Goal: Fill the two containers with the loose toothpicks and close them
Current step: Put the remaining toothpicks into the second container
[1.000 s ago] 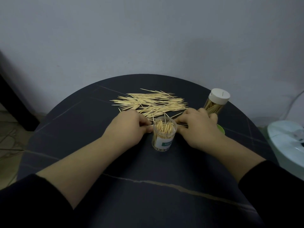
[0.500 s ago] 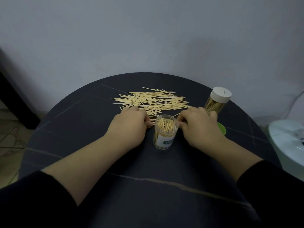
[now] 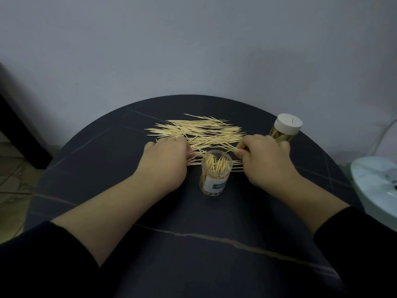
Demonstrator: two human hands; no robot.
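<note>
Dark round table (image 3: 120,160), grey wall (image 3: 193,46)

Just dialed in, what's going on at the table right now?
A person is gathering loose toothpicks from a dark round table. The right hand pinches a small bunch; the left hand rests on the pile's near edge. The open container between the hands is partly filled, with no lid on. The capped container stands behind the right hand.

Both forearms reach forward, left hand (image 3: 166,157) curled palm-down, right hand (image 3: 263,157) pinching with fingertips.
</note>
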